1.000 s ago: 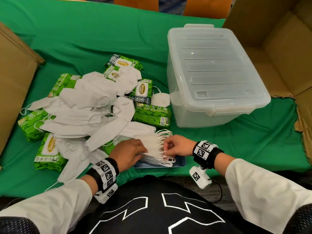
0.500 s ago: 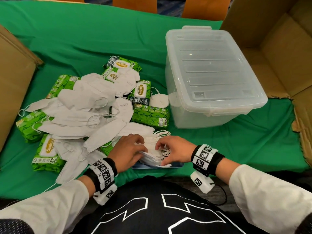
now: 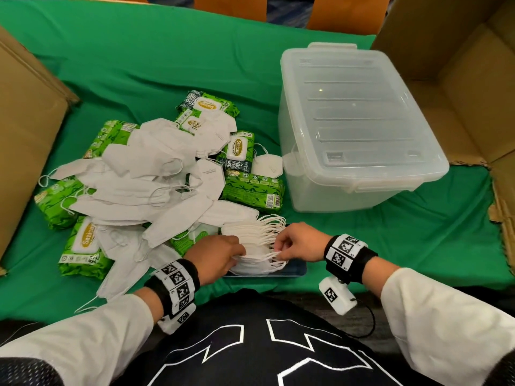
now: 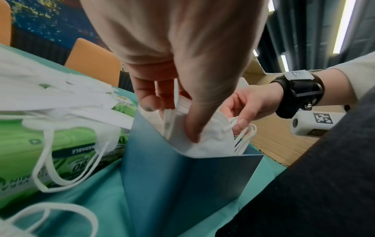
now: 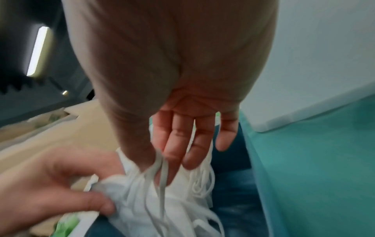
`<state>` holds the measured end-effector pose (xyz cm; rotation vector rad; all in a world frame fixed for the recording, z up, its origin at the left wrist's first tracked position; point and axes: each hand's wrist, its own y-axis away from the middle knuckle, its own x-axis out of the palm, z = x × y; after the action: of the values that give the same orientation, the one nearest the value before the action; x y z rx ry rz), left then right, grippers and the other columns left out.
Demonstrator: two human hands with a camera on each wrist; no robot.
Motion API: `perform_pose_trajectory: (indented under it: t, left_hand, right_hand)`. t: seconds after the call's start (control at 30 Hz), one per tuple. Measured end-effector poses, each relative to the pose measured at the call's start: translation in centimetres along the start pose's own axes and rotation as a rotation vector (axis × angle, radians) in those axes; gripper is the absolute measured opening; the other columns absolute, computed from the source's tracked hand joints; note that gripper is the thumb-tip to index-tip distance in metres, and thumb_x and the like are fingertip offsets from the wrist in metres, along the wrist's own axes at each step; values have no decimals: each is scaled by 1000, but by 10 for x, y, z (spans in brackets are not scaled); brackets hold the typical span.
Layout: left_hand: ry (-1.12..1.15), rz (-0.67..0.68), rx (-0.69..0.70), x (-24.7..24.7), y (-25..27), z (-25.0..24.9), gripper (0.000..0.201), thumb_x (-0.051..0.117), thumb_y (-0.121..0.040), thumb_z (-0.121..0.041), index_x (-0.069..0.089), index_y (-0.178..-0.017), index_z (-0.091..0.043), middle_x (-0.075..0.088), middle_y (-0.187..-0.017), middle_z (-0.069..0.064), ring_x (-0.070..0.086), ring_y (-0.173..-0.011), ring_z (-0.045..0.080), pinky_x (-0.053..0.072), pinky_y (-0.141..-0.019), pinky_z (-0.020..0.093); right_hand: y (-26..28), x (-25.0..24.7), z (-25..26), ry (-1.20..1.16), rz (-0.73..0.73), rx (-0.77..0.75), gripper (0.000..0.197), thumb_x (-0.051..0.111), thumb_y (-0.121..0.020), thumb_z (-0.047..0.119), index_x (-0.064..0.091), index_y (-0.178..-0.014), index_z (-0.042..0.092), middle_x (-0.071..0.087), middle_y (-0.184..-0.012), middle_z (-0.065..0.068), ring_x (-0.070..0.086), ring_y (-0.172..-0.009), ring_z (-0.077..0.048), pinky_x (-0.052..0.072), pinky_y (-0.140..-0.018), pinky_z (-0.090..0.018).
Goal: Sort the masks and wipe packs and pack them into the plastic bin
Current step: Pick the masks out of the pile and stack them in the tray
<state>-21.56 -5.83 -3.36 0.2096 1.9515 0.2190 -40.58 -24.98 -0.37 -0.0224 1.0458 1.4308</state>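
A stack of white masks (image 3: 255, 240) lies on a flat blue sheet (image 3: 296, 271) at the table's near edge. My left hand (image 3: 237, 256) grips the stack's left end, thumb and fingers curled round it (image 4: 207, 141). My right hand (image 3: 278, 250) pinches the ear loops (image 5: 161, 162) at the stack's right end. More loose masks (image 3: 156, 174) are heaped to the left over several green wipe packs (image 3: 253, 188). The clear plastic bin (image 3: 359, 121) stands behind and to the right, its lid on.
Green cloth (image 3: 404, 232) covers the table. Brown cardboard flaps rise on the left (image 3: 25, 129) and on the right (image 3: 459, 79). One mask (image 3: 267, 165) lies against the bin's left wall. Orange chair backs (image 3: 231, 6) show beyond the far edge.
Both hands have stayed on the mask stack. My right hand slid left over the stack, then came back to the ear loops at its right end.
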Motion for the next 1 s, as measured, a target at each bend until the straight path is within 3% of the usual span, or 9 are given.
perform_pose_trajectory:
  t: [0.17,0.23,0.33,0.5,0.63,0.73,0.8,0.87,1.0]
  left_hand:
    - [-176,47,55,-3,-4,-7,16,66,-86,-23,69,-102,-24,65,-94,-1,67,-86,26,52,-63,37]
    - [-276,39,95,1,-5,-6,26,77,-71,-19,69,-95,-26,63,-81,-4,65,-70,23,50,-53,32]
    - [-315,-60,135,9,-6,-1,40,81,-61,-17,67,-97,-27,61,-77,-5,61,-66,23,48,-53,31]
    - [-257,-157,91,6,0,3,42,77,-70,-31,59,-107,-28,59,-100,-3,58,-87,22,48,-70,36]
    - [-194,-181,2,4,-4,0,70,72,-74,-56,47,-134,-29,47,-137,4,49,-121,28,47,-90,43]
    - [-94,-89,-164,11,-13,0,111,70,-71,-69,14,-159,-32,18,-164,14,20,-150,38,37,-113,54]
    - [-34,6,-251,17,-19,5,125,72,-72,-70,-10,-159,-35,-1,-169,11,5,-155,36,29,-120,54]
    - [40,29,-275,21,-24,9,126,76,-74,-63,-13,-159,-34,-3,-169,10,9,-155,33,30,-120,51]
    - [183,-8,-239,30,-29,18,108,74,-79,-49,5,-160,-31,13,-163,13,30,-146,36,34,-119,43]
  right_hand:
    - [4,0,-6,-5,-26,61,7,81,-81,19,77,-87,20,69,-74,13,60,-66,-1,49,-66,-18]
    - [4,6,-5,47,13,96,10,81,-81,21,77,-88,16,64,-70,16,56,-63,1,45,-64,-18]
    - [1,14,-4,-81,11,219,24,83,-82,32,74,-88,10,71,-73,1,64,-63,-12,55,-61,-26]
    - [1,14,5,-766,-307,447,29,73,-91,33,48,-88,17,48,-78,-3,49,-68,-16,47,-50,-30]
    - [5,20,16,-1139,-256,543,31,65,-95,46,57,-112,22,55,-104,1,52,-105,-21,42,-96,-48]
    - [-2,39,18,-1278,-204,503,53,72,-85,59,65,-119,19,72,-112,1,65,-106,-22,42,-105,-41]
    - [-24,61,-5,-1347,-201,492,88,83,-64,71,62,-136,26,63,-141,-3,59,-128,-27,40,-114,-54]
    - [-51,88,-44,-1436,-195,476,95,88,-61,66,59,-140,25,56,-149,-10,57,-133,-32,42,-109,-63]
    - [-33,65,17,-1596,-165,443,63,58,-96,57,58,-141,12,62,-138,-20,63,-124,-40,46,-108,-60]
